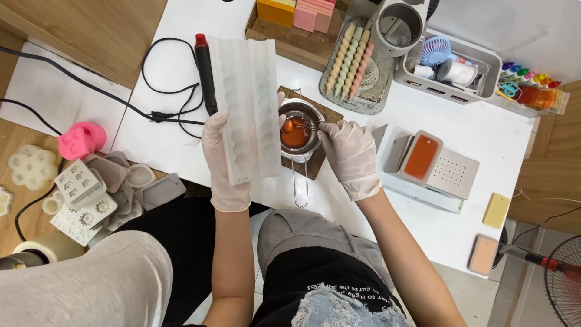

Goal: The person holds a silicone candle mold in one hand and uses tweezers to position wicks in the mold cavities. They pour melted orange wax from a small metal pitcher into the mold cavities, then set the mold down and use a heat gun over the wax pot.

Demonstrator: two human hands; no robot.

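Left hand [225, 158], in a pale glove, clamped around the lower end of one long translucent white mold [247, 109], thumb on the front face, fingers wrapped behind; mold held upright over the white table [181, 130], two ridged halves side by side, bottom edge just above the table edge. Right hand [350, 154], also gloved, fingers pinched together on a thin wire tool [310, 125] that reaches into one small metal melting pot [298, 134]; what exactly the fingertips hold is too small to tell. Pot holds orange liquid, sits on one dark wooden board [324, 145], its long wire handle pointing toward the person. Pot is between the two hands, touching the mold's right edge in view. Both forearms bare, coming up from the bottom of frame, wrists bent slightly inward toward the pot. One black wand tool with red tip [204, 72] lies behind the mold, black cable trailing left. Five twisted candles [351, 60] in pastel colours lie on one grey tray further back. One scale-like box with an orange rectangular block [422, 156] sits right of the right hand. One pink skull mold [82, 139] and a pile of grey and white silicone molds [97, 194] lie at left, count unclear. One grey organizer bin [451, 69] at back right.
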